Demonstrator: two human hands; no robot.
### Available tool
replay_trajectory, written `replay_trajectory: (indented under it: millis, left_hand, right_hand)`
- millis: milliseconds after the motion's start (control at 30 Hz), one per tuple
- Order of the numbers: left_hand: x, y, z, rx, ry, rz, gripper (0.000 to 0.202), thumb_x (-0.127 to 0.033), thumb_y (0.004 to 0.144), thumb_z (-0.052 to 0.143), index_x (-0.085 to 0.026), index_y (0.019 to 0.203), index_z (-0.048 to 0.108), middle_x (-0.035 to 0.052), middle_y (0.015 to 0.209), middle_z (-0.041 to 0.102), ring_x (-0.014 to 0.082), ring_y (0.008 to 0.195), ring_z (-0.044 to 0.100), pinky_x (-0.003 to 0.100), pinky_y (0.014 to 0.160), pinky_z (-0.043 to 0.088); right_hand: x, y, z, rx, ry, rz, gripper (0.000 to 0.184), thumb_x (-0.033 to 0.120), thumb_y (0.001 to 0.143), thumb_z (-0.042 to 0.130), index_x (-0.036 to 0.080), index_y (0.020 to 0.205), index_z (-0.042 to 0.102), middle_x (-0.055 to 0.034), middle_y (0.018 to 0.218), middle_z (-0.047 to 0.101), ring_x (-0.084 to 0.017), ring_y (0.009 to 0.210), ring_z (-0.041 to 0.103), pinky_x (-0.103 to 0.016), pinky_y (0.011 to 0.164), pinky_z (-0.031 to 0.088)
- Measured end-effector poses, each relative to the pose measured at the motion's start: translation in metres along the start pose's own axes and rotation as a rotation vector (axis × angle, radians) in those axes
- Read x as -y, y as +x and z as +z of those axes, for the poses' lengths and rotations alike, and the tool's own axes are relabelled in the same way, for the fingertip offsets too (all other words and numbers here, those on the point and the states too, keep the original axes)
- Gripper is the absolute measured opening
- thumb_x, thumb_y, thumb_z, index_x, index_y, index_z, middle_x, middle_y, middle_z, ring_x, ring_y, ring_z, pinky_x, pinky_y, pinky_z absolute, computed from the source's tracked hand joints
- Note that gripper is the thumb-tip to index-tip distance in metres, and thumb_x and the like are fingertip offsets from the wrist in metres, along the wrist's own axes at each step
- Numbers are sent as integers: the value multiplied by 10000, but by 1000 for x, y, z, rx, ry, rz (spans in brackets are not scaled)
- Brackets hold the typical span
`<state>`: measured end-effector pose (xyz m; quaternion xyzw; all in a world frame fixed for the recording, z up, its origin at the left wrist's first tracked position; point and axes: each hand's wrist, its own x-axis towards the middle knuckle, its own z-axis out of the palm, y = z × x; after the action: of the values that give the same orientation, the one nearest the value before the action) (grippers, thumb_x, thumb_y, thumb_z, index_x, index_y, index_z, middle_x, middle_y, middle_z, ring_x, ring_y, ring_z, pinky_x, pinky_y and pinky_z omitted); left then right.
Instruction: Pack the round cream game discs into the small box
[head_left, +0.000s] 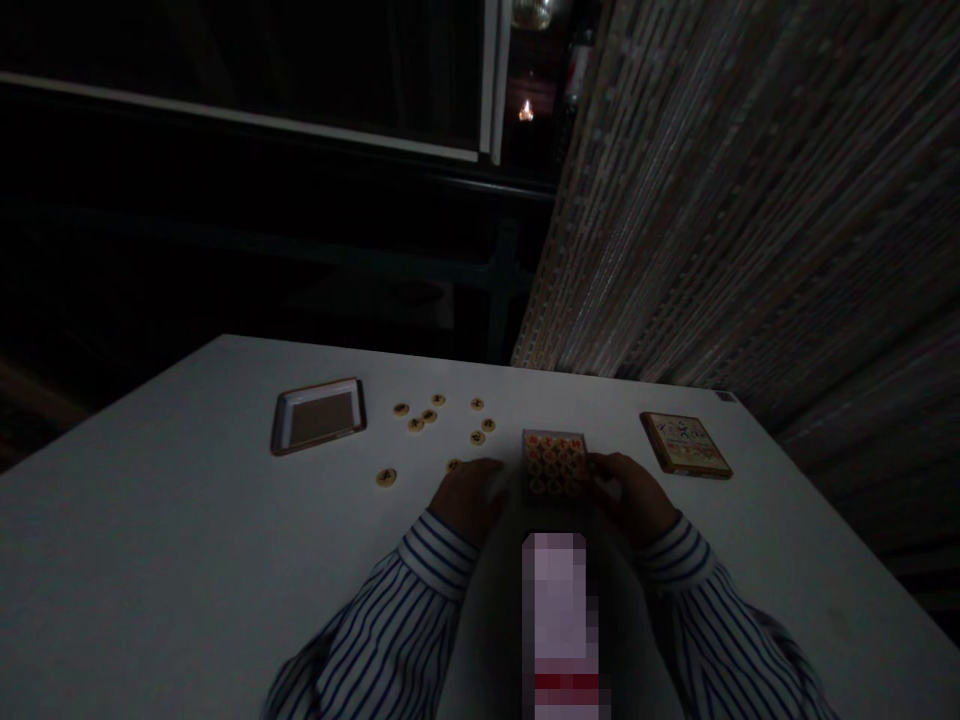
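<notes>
A small open box (556,434) of Chinese chess pieces stands on the table in front of me. Rows of red-marked round pieces (553,466) fill much of it. My right hand (636,497) grips the box's right side with bent fingers. To the left of the box, my left hand (466,497) is low over the table, its index finger and thumb apart. One dark-marked piece (453,466) is partly hidden behind that hand. Several more loose pieces lie beyond it, among them one piece (478,438) near the box and another piece (386,478) farther left.
A shallow rectangular tray or lid (322,418) lies at the table's left. On the right is a flat box with a printed cover (688,445). The white table (187,520) ends at a dark area, with a string curtain (720,200) hanging behind its right side.
</notes>
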<state>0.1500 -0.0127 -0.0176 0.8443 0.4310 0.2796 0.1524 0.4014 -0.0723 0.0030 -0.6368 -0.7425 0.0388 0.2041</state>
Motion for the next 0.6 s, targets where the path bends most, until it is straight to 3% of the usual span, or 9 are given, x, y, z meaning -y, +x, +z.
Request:
replay_trajectory:
  millis: [200, 433, 600]
  left_hand:
    - [23, 0, -32, -98, 36, -24, 249, -291, 736, 504, -179, 937, 597, 63, 946, 640, 190, 897, 569, 345, 825, 455]
    - [66, 10, -62, -133, 180, -215, 316, -351, 711, 504, -164, 943, 610, 82, 974, 634, 220, 905, 576, 344, 829, 449]
    - [89, 22, -72, -120, 254, -308, 292, -334, 694, 514, -184, 914, 631, 72, 949, 647, 229, 877, 594, 334, 789, 466]
  right_hand:
    - [30, 33, -3, 95, -106, -75, 331, 326, 774, 464, 172, 1046, 570, -94, 910, 600, -196, 832, 533, -316, 717, 410]
    - [65, 70, 1, 195, -162, -136, 334, 329, 776, 472, 197, 1072, 555, -72, 950, 593, -189, 873, 522, -305, 744, 379]
    - [87, 95, 14, 291, -188, -178, 356, 342, 795, 437, 201, 1108, 532, -82, 1038, 570, -195, 947, 504, -313, 773, 367]
